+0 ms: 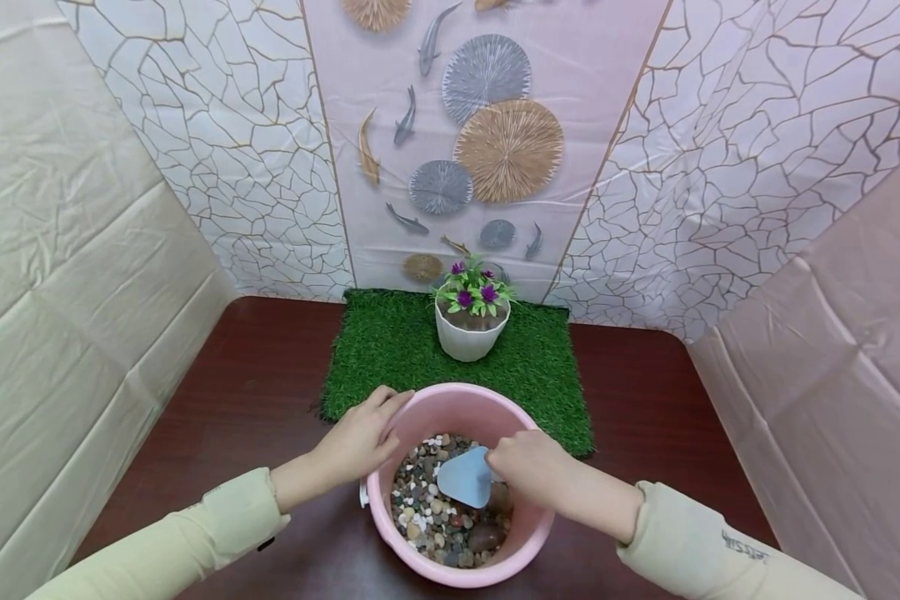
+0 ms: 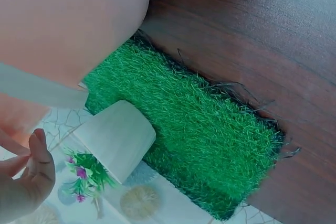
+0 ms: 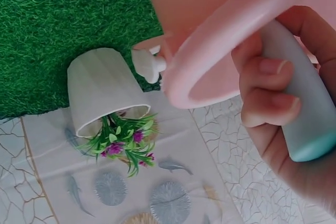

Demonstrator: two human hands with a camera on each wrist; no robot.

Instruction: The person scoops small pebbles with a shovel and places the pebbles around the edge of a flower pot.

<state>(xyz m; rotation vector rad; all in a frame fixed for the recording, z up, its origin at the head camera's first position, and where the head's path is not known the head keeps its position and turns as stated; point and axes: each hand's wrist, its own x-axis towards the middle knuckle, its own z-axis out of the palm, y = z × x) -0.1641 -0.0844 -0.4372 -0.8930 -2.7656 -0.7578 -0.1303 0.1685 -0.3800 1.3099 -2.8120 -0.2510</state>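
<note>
A pink bucket stands near the front of the table, with mixed pebbles in its bottom. My left hand grips the bucket's left rim; only some of its fingers show in the left wrist view. Inside the bucket, my right hand holds a small blue shovel by its handle. The blade lies over the pebbles, and whether it carries any cannot be told. Seen from the right wrist, curled fingers wrap the pale handle beside the bucket rim.
Behind the bucket, a white pot of purple flowers stands on a green turf mat. The dark wooden table reaches patterned wall sheets at the back and sides. A white handle joint sticks out from the bucket's side.
</note>
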